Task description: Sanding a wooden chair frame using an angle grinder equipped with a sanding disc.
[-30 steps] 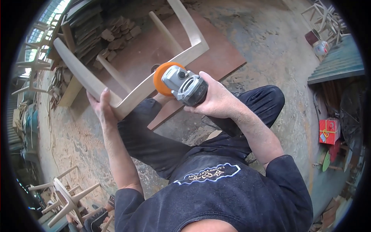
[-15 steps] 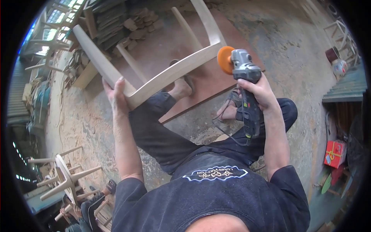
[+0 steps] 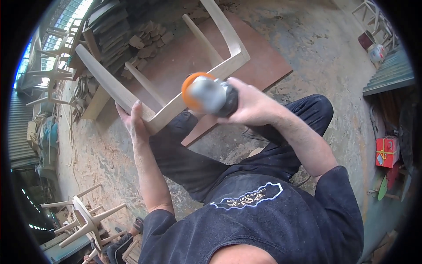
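A bare pale-wood chair frame stands with its curved rail toward me and its legs pointing away. My left hand is closed round its left corner, the thumb lying on top of the wood. In my right hand is an angle grinder with a round orange pad. The grinder's head is smeared by motion, and its body is mostly hidden under my hand. Its pad is over the middle of the rail; whether it touches the wood I cannot tell.
A reddish-brown board lies on the dusty concrete floor under the frame. Wood offcuts are heaped beyond it. At the lower left are another chair frame and a person's leg. A red box is at right.
My right hand has swung the grinder left and nearer, from beside the frame's right corner to over the rail's middle. My left hand keeps its hold on the frame.
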Demonstrator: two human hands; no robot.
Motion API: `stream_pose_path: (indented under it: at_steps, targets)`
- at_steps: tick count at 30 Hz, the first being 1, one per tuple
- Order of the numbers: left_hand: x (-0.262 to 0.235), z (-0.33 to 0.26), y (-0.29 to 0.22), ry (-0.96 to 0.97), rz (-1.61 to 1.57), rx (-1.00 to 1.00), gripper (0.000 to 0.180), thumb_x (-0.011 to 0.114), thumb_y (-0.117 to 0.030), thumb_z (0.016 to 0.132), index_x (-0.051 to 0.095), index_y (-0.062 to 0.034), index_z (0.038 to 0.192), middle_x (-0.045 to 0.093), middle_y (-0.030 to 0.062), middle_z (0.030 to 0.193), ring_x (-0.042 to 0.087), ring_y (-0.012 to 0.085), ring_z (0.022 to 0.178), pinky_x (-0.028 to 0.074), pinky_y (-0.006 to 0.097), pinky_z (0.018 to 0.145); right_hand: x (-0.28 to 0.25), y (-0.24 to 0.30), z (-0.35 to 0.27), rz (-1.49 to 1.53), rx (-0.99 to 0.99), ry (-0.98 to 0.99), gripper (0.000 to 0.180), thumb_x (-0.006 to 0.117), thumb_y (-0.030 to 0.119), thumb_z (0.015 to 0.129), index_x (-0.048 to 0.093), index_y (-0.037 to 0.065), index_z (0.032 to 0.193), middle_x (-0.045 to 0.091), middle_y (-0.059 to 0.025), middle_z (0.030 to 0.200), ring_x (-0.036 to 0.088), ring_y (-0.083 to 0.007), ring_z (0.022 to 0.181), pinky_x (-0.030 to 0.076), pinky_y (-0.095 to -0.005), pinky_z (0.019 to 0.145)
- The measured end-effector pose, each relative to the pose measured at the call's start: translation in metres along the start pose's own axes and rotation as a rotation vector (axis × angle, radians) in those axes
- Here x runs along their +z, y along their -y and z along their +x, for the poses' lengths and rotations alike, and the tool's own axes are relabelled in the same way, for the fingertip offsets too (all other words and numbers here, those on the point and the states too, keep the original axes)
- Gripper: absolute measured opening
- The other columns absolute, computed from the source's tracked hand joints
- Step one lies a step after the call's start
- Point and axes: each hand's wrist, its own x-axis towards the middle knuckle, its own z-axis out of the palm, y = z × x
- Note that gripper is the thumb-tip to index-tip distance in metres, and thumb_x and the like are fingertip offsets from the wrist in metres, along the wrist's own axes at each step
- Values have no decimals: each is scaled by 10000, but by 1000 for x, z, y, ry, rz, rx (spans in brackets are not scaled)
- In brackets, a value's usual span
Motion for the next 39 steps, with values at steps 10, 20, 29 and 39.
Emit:
stream_pose_path:
  at_steps: [10, 20, 29, 39]
  targets:
    - [0, -2, -3, 10, -8, 58, 929, 739, -223, 861, 237, -32, 1618, 474, 189, 1477, 492, 304, 1356, 396, 400, 1140, -38, -51, -9, 387, 142, -232, 593, 890, 173, 763, 578, 8, 1239, 668, -66, 1046, 651, -161, 891, 554, -316, 822]
    - [14, -5, -3, 10, -20, 62, 877, 741, -187, 865, 285, -36, 1599, 506, 152, 1404, 540, 262, 1251, 441, 380, 1076, 49, 16, -11, -124, 37, 144, 702, 908, 212, 723, 524, -13, 1266, 712, -220, 1151, 727, -328, 1041, 569, -425, 882]
    - [7, -4, -5, 1, -21, 82, 839, 731, -203, 863, 325, -40, 1580, 513, 136, 1372, 542, 258, 1221, 463, 382, 1041, -44, -67, -26, 506, 189, -264, 442, 876, 163, 779, 631, 37, 1124, 648, -9, 850, 634, -118, 737, 542, -296, 670]
    - [10, 0, 2, -16, 4, 76, 841, 731, -168, 858, 322, -1, 1574, 527, 173, 1404, 542, 280, 1284, 424, 388, 1103, 55, 5, -14, -100, -26, 69, 643, 896, 248, 733, 497, 7, 1177, 724, -241, 1036, 733, -389, 1001, 564, -455, 856]
